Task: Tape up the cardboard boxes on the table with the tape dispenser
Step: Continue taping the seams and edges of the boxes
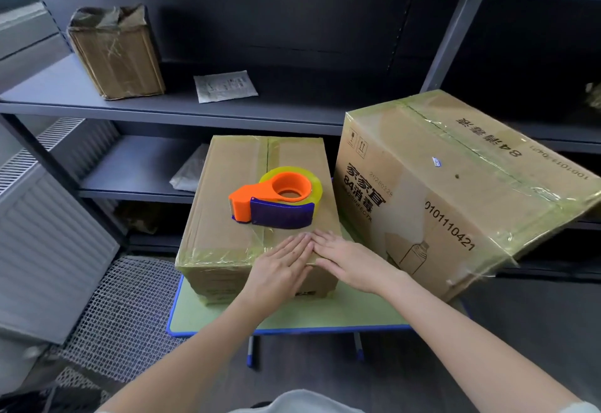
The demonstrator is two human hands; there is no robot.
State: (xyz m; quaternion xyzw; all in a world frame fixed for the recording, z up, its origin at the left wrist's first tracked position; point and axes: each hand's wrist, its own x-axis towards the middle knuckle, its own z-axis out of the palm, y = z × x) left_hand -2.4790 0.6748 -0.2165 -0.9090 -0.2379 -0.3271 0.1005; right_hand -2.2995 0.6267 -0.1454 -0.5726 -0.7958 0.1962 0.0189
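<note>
A: Which step was in hand at that moment?

B: Smoothing tape down, as I judged it. Both hands were on the smaller box, which sat on the green surface. The left hand and the right hand lay flat side by side at the near top edge. Their fingertips touched where the strip along the centre seam turned over that edge.

A: Were the fingers gripping anything?

B: No. The fingers were straight and released, pressing on the tape and holding nothing.

A: And the tape dispenser?

B: The tape dispenser, orange and purple with a yellowish roll, lay on its side on top of that same box. It was just beyond the fingertips, and neither hand touched it.

A: How far along did the box look?

B: Nearly sealed, I thought. Yellowish tape showed along its seam and its near edges. The larger box stood tilted just to the right, its upper part toward the shelf, and it showed tape along its top seam and edges too.

A: What did the next move call for?

B: If another strip was needed, and I could not tell that, one hand would have had to lift off and close round the dispenser's purple handle. The other would have steadied the box. The toothed cutter at the orange end wanted some care.
</note>
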